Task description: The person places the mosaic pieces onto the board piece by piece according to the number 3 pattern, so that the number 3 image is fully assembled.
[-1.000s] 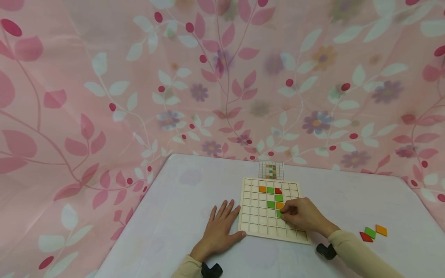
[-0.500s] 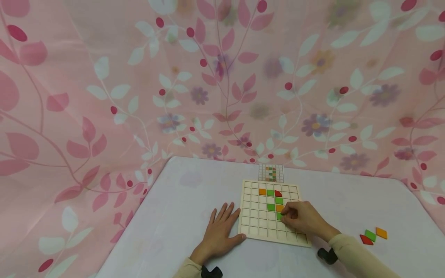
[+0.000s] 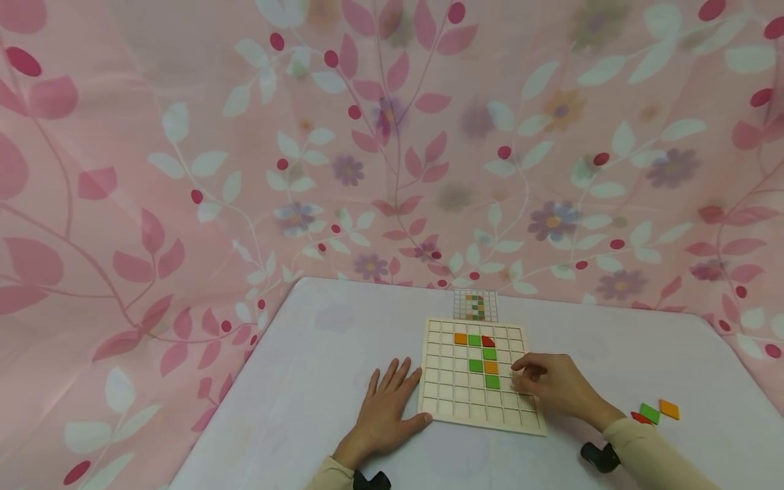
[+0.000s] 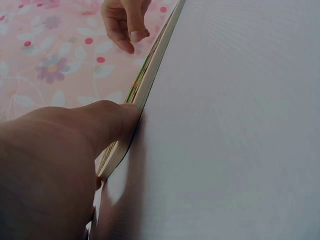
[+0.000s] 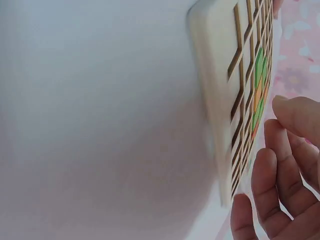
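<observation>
Grid board [image 3: 465,396] on white table [image 3: 306,381], seven coloured tiles [image 3: 491,367] inset; left hand [image 3: 384,412] spread, thumb touching its near-left corner; right hand [image 3: 556,385] above its right side, fingers loosely curled, holding nothing.

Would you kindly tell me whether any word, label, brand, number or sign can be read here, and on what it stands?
There is no clearly readable text in any view.
Card: its coloured cells form a blocky figure, perhaps a number, but too small to be sure.
Grid board: no lettering visible.
Black device by the right wrist: no legible marking.
</observation>
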{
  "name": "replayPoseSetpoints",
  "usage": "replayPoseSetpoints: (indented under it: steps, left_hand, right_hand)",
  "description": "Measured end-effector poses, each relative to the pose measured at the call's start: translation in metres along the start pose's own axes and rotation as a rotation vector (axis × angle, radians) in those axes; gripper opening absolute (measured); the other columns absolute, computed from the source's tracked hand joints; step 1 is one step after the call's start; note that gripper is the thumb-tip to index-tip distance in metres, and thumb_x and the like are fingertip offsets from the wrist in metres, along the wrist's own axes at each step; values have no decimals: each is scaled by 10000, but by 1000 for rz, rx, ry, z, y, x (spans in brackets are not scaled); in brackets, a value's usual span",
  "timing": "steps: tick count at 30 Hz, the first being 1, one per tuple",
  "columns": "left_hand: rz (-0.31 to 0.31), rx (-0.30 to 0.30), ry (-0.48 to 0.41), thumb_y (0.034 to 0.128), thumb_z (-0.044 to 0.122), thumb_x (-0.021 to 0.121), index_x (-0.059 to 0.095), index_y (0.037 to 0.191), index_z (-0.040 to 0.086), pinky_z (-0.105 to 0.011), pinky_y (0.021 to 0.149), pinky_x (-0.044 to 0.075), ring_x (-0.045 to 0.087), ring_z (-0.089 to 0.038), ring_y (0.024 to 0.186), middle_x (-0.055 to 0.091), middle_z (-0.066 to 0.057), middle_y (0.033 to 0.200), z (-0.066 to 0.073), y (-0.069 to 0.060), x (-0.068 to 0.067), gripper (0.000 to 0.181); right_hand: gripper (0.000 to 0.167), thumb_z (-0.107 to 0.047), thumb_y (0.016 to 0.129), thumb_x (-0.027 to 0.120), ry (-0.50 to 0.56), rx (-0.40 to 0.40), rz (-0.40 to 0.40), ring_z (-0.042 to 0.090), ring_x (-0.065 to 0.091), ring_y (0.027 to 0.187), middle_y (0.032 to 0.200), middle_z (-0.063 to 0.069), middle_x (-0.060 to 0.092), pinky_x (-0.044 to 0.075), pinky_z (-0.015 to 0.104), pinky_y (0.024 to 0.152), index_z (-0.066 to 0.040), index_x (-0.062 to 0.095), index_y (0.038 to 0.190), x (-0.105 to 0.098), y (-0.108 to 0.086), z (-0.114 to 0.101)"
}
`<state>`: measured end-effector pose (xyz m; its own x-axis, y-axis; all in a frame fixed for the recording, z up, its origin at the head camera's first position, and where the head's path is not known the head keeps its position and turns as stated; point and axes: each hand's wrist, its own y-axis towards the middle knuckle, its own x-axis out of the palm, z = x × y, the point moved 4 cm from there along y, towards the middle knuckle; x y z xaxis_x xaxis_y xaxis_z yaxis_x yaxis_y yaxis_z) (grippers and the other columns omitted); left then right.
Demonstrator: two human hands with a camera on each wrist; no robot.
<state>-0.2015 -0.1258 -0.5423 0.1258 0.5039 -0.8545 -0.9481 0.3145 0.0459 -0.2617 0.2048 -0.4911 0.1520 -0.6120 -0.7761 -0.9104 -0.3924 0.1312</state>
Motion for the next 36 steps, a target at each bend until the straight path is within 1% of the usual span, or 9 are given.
replayPoseSetpoints:
  steps: [3, 7, 10, 16, 23, 27, 31, 34, 36]
  left_hand:
    - [-1, -1, 0, 972, 596, 633, 408, 1650, 185, -658, 1304, 86, 156, -327, 1662, 262, -64, 1769, 0, 0, 1, 824]
    - [1, 0, 6, 969, 594, 633, 413, 1647, 180, -659, 1303, 89, 161, -335, 1659, 265, -67, 1767, 1, -2, 1, 825]
    - [3, 1, 9, 965, 591, 637, 419, 1643, 176, -659, 1303, 91, 165, -337, 1658, 270, -69, 1766, 1, -2, 2, 825]
    - [8, 7, 7, 967, 596, 628, 421, 1642, 172, -663, 1300, 95, 163, -336, 1659, 272, -72, 1765, 0, -2, 4, 824]
    - [22, 8, 25, 963, 592, 634, 432, 1636, 168, -670, 1293, 109, 179, -345, 1654, 280, -78, 1762, -4, -4, 4, 820]
    - [19, 13, 24, 968, 599, 627, 426, 1639, 171, -668, 1295, 103, 174, -346, 1655, 273, -77, 1764, -4, -4, 2, 821]
    - [15, 17, 24, 975, 600, 620, 426, 1639, 166, -666, 1298, 91, 167, -349, 1656, 268, -82, 1765, -4, -3, 2, 817]
    - [23, 25, 28, 979, 595, 617, 425, 1639, 163, -666, 1299, 89, 166, -351, 1656, 268, -82, 1764, -3, -2, 2, 812]
    - [27, 32, 25, 979, 590, 621, 428, 1637, 161, -667, 1297, 93, 170, -353, 1655, 272, -84, 1763, -1, -1, 2, 809]
  right_hand:
    - [138, -157, 906, 839, -61, 8, 41, -19, 586, 762, 851, -132, 713, 518, 220, 664, -145, 800, 1037, -10, -8, 8]
    - [168, -187, 896, 848, -147, 28, 55, 10, 620, 829, 942, -114, 747, 549, 260, 718, -149, 805, 1053, -22, -22, 23]
    - [231, -229, 881, 861, -205, 58, 55, 124, 658, 903, 1015, -59, 759, 573, 343, 768, -130, 805, 1082, -34, -33, 36]
    - [335, -252, 833, 899, -303, 87, 124, 303, 665, 963, 1066, 70, 749, 553, 508, 802, -94, 795, 1110, -59, -60, 67]
    - [450, -317, 824, 908, -338, 141, 139, 495, 645, 1001, 1117, 280, 723, 519, 675, 801, -35, 774, 1148, -83, -86, 103]
    - [515, -361, 829, 903, -344, 187, 134, 501, 637, 981, 1075, 288, 714, 522, 679, 786, 1, 751, 1161, -89, -102, 120]
    - [578, -413, 875, 865, -302, 234, 88, 492, 603, 1040, 1136, 300, 685, 519, 695, 826, 15, 715, 1234, -92, -113, 129]
    - [583, -424, 903, 839, -286, 228, 67, 486, 595, 1066, 1181, 300, 686, 522, 703, 837, 13, 705, 1265, -94, -118, 130]
    - [573, -423, 897, 844, -283, 230, 63, 454, 604, 1073, 1198, 277, 690, 542, 666, 832, -13, 710, 1274, -95, -124, 130]
